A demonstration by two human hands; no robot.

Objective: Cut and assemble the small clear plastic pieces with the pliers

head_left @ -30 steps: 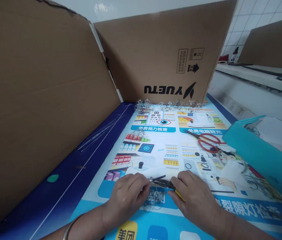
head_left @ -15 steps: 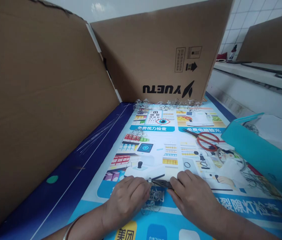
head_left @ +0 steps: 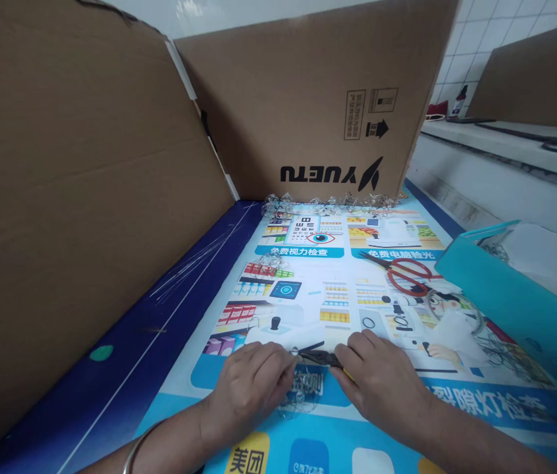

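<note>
My right hand (head_left: 382,375) is closed around the handles of a pair of dark-jawed pliers (head_left: 318,357), with a bit of yellow handle showing. The jaws point left, and their tips meet a small shiny piece by the fingertips of my left hand (head_left: 255,378). That hand is closed in a pinch on thin wire; the exact spot of the grip is hidden by the fingers. A tangle of thin wire (head_left: 301,400) hangs below the fingertips, over the printed sheet.
Red-handled scissors (head_left: 409,275) lie beyond my right hand. A turquoise box (head_left: 505,289) with wire inside stands at the right, near loose wire coils (head_left: 510,352). More wire bundles (head_left: 328,205) line the foot of a cardboard panel (head_left: 308,112). Another cardboard panel (head_left: 85,197) walls the left.
Both hands stay in nearly the same place. The pliers' tips have shifted slightly left, closer to my left fingertips. The whole view has moved a little.
</note>
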